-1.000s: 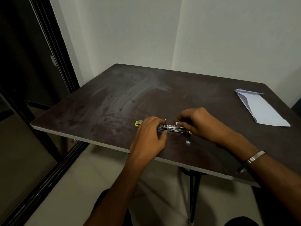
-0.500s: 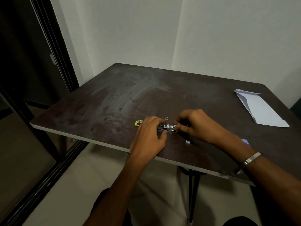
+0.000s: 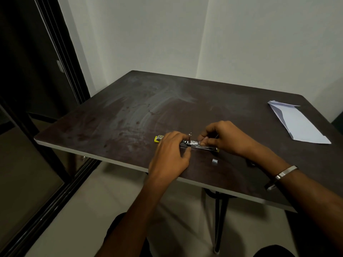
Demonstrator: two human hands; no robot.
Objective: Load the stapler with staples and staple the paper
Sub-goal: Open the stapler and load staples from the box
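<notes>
A small yellow-and-metal stapler lies opened flat near the front edge of the dark table. My left hand presses down on its left half, covering most of that end. My right hand pinches at the metal staple channel with thumb and fingers; whether staples sit between the fingertips is hidden. A short strip of staples lies loose on the table just in front of the stapler. Folded white paper rests at the far right of the table, well away from both hands.
The table stands in a room corner, with white walls behind it. A dark sliding door frame runs along the left. The table's front edge is close to the stapler. A black table leg stands below.
My right hand has slid slightly along the stapler's channel, with its fingertips pinched closer to the middle. The left hand has kept its hold and the stapler has not shifted.
</notes>
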